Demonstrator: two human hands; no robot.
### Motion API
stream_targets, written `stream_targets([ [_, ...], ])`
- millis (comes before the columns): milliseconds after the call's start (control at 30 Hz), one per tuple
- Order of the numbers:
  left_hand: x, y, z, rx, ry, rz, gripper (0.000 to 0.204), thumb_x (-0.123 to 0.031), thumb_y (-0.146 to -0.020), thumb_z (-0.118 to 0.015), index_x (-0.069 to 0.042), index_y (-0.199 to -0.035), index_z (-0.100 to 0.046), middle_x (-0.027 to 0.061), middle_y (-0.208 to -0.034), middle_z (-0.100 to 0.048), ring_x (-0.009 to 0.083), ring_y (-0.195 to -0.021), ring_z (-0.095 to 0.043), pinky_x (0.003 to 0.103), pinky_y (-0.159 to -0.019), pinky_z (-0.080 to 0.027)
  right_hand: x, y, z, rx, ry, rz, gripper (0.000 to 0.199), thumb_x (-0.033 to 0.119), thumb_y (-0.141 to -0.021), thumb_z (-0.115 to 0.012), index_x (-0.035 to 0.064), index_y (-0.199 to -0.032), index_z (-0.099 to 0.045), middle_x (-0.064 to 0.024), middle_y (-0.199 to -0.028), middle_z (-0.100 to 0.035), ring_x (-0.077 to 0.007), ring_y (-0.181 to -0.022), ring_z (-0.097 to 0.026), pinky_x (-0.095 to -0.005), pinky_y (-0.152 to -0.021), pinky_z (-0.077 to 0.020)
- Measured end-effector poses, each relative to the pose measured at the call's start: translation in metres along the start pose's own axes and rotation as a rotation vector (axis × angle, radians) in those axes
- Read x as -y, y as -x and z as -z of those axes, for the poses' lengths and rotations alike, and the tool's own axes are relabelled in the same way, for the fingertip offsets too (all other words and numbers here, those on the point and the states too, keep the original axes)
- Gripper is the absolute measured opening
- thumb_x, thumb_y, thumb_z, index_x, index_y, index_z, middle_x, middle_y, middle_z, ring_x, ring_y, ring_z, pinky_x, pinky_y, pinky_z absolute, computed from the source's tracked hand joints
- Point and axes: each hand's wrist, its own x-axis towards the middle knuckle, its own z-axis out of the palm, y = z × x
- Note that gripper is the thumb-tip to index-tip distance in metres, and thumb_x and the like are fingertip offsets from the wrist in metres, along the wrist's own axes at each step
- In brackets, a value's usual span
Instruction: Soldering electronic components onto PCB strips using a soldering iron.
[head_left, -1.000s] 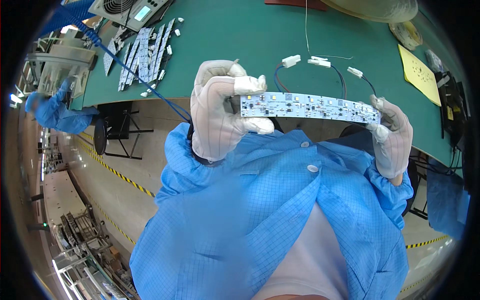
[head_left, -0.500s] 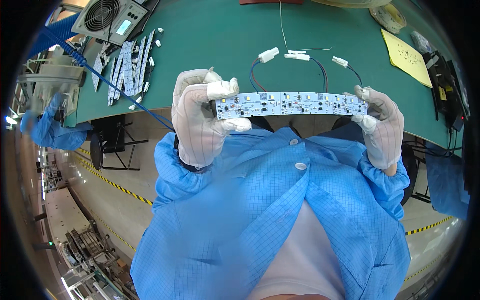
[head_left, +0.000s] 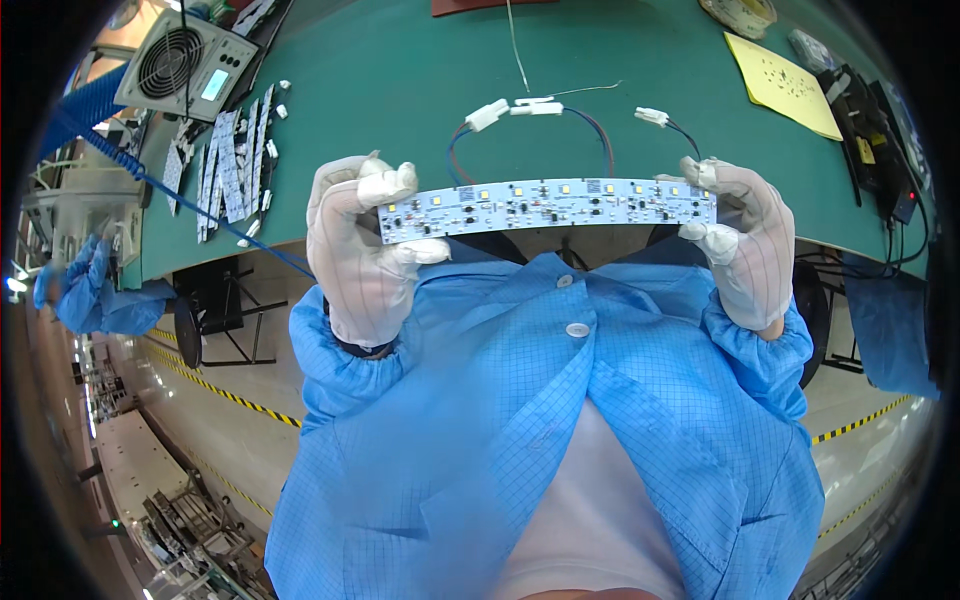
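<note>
A long, slightly curved white LED circuit board (head_left: 550, 206) is held up level before my chest, its component side toward me. My left hand (head_left: 360, 245), in a white glove, pinches its left end between thumb and fingers. At the other end my right hand (head_left: 745, 235), gloved too, grips the board the same way. Thin red and blue wires run from behind the board to white plug connectors: one on the left (head_left: 487, 115), a middle one (head_left: 537, 107) and one on the right (head_left: 652, 117). Where the wires join the board is hidden.
On the green bench (head_left: 370, 100), a pile of LED boards (head_left: 232, 170) lies left, near a grey fan unit (head_left: 185, 65). A blue coiled hose (head_left: 150, 180) crosses there. At right are a yellow sheet (head_left: 780, 88), a tape roll (head_left: 740, 15) and a black device (head_left: 870, 150).
The board and both hands appear further left in view, the left hand more so. The bench and its items have shifted left as well. Both grips on the board stay as they were.
</note>
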Motion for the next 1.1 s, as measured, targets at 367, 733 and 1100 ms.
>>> stream_targets([
  [367, 0.002, -0.007, -0.003, 0.072, 0.104, 0.038, 0.071, -0.053, -0.066, -0.08, -0.002, -0.113, -0.06, 0.0126, -0.105, -0.057, 0.0225, -0.094, -0.059, 0.035, -0.085, -0.051, -0.001, 0.002, 0.006, -0.065, -0.135, 0.018, 0.042, 0.004, -0.074, -0.079, -0.0015, -0.112, -0.064, -0.0144, -0.115, -0.068, -0.0197, -0.102, -0.066, -0.0308, -0.091, -0.0532],
  [733, 0.019, -0.058, -0.08, 0.353, -0.504, -0.26, 0.051, -0.014, -0.067, -0.082, -0.014, -0.115, -0.066, 0.0087, -0.109, -0.067, 0.0275, -0.105, -0.062, 0.043, -0.098, -0.046, -0.019, -0.023, 0.035, -0.633, 0.354, 0.169, 0.038, 0.011, -0.081, -0.078, -0.0025, -0.114, -0.064, -0.0135, -0.115, -0.068, -0.0134, -0.087, -0.065, -0.025, -0.077, -0.0535],
  [1100, 0.034, -0.094, -0.043, 0.299, -0.459, -0.484, 0.02, -0.016, -0.066, -0.08, -0.015, -0.085, -0.072, 0.0038, -0.091, -0.067, 0.028, -0.094, -0.064, 0.037, -0.084, -0.051, -0.026, -0.063, 0.018, -0.314, 0.869, 0.276, 0.043, 0.014, -0.077, -0.077, 0.0058, -0.117, -0.064, -0.0103, -0.112, -0.068, -0.0264, -0.093, -0.063, -0.0361, -0.079, -0.0508],
])
